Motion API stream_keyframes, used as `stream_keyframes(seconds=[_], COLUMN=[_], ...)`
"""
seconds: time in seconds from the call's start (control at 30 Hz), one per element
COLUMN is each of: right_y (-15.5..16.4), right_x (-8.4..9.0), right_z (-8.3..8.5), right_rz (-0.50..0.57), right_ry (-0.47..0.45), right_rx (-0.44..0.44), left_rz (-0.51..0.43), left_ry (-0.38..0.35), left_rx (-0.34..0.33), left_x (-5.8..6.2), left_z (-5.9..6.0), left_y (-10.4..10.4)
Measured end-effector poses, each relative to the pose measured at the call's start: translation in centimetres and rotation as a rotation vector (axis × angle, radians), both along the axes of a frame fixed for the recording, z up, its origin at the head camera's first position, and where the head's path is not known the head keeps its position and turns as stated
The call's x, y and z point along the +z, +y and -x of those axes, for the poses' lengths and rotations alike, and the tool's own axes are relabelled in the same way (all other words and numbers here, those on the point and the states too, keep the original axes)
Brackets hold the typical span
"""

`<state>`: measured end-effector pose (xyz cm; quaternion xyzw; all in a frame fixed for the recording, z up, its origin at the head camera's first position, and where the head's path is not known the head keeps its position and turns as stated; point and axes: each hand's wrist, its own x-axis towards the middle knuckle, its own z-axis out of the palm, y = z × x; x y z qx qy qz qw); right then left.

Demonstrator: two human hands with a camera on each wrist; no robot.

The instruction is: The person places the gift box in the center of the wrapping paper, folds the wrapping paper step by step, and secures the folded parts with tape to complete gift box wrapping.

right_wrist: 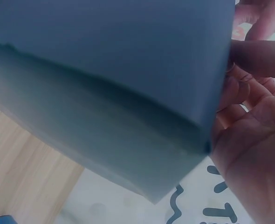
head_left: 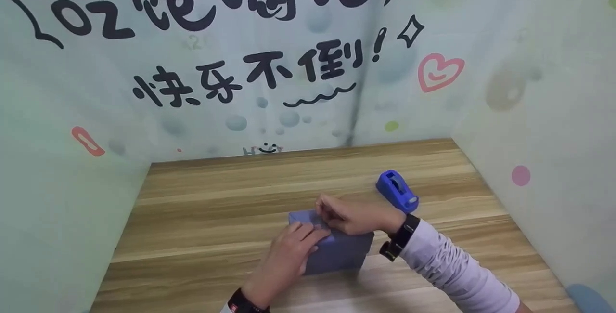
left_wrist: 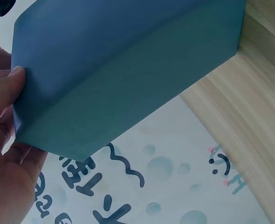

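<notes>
Box (head_left: 337,250) in blue paper on the counter (head_left: 202,216), left hand (head_left: 284,260) flat on top, right hand (head_left: 351,216) fingers pinching its far edge, tape dispenser (head_left: 397,190) just beyond the box.

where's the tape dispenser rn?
Head view: the blue tape dispenser stands on the wooden table, back right, just beyond the right hand, untouched.
</notes>
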<state>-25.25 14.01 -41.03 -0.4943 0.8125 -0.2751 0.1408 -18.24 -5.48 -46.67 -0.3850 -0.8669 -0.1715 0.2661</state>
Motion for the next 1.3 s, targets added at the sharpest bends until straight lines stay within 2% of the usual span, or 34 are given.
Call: stream_keyframes(seconds=[0.23,0.47,0.57,0.7,0.8,1.0,1.1,1.3], right_y=[0.0,0.2,0.4,0.7,1.0,1.6,1.8,2.8], right_x=[-0.2,-0.3,-0.6,-1.0,-1.5,-2.9,-3.6,-4.6], right_z=[-0.1,-0.3,-0.4,-0.6,-0.8,-1.1,-1.5,-2.6], right_rz=[0.018,-0.022,-0.041,-0.051,-0.045,0.043,0.107,0.228], right_ry=[0.030,0.059,0.114,0.251,0.315,0.339,0.401,0.514], right_rx=[0.018,-0.047,-0.083,-0.117,-0.157,-0.238,-0.267,-0.310], left_rz=[0.007,-0.033,-0.029,-0.019,-0.021,-0.045,-0.061,-0.071], left_ry=[0.025,0.046,0.053,0.073,0.083,0.070,0.056,0.074], left_rx=[0.001,-0.005,-0.012,-0.023,-0.024,-0.023,-0.008,0.026], left_x=[0.1,-0.1,-0.2,-0.3,-0.3,-0.5,-0.7,-0.9], left_z=[0.0,0.1,0.2,0.2,0.2,0.2,0.2,0.2], left_y=[0.2,0.3,0.3,0.3,0.3,0.4,0.3,0.3])
